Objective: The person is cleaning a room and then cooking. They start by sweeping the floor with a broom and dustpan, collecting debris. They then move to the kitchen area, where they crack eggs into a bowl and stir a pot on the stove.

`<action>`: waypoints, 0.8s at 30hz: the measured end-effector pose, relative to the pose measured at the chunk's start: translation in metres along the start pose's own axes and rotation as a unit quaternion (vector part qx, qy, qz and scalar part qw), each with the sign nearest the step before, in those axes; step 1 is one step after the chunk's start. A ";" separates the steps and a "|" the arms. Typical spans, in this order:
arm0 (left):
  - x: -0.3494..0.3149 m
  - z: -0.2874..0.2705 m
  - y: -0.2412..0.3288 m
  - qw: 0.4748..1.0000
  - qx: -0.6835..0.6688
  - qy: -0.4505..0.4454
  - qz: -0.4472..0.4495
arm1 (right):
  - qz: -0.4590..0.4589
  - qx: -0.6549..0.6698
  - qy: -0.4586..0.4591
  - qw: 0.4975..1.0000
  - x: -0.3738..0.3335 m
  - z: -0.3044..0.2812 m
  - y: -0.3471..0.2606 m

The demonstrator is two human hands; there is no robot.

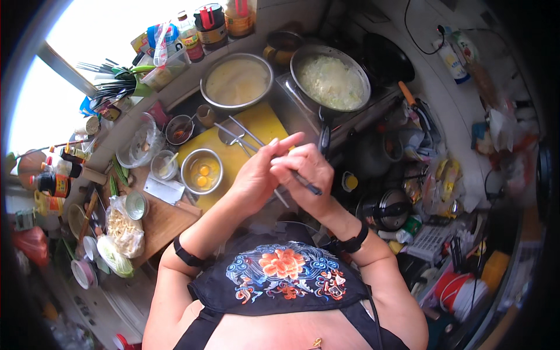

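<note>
My right hand [306, 175] is closed around the dark handle of a long metal utensil [314, 189], whose rod slants up to the left. My left hand [256, 178] presses against it, its visible fingers stretched out; some fingers are hidden. Another thin metal rod [224, 130] passes below the left hand, beside a round metal piece [231, 136] over the yellow board [204, 140]. Left of my hands stands a metal bowl [185, 172] with egg yolks [203, 175]. Further off, a black-handled pan [331, 81] holds steaming pale-green food.
A wide metal basin [204, 87] of yellowish liquid stands at the back. A cleaver [163, 190] lies by a wooden board [157, 224], near bagged pale strips [124, 227] and a cabbage [115, 256]. Bottles [189, 38] line the sill; a lidded pot [389, 210] sits amid clutter at right.
</note>
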State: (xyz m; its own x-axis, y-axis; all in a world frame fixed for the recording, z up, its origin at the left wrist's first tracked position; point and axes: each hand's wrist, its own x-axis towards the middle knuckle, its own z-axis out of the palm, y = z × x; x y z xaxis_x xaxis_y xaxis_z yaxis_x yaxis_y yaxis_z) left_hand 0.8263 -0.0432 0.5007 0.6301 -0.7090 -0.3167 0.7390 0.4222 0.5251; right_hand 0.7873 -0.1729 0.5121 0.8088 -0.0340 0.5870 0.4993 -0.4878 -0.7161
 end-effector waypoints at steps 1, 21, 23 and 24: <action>0.006 0.014 -0.002 1.000 -0.005 0.011 0.010 | 0.007 0.001 -0.013 1.000 0.006 -0.010 0.006; -0.032 -0.048 -0.076 0.925 0.216 0.311 0.010 | 0.070 -0.167 -0.317 0.931 0.092 -0.074 0.247; -0.035 -0.060 -0.080 0.916 0.219 0.337 0.008 | 0.035 -0.122 -0.330 0.935 0.084 -0.071 0.224; -0.033 -0.066 -0.079 0.919 0.206 0.335 0.016 | 0.030 -0.104 -0.303 0.947 0.084 -0.061 0.223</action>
State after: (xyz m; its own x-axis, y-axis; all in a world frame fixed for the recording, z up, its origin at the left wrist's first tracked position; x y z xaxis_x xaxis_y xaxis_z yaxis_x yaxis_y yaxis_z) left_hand 0.7625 -0.0158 0.4176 0.7577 -0.1352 -0.6385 0.6511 0.0890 0.7538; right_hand 0.9475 -0.3378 0.4248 0.8947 0.4097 0.1781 0.4263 -0.6640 -0.6143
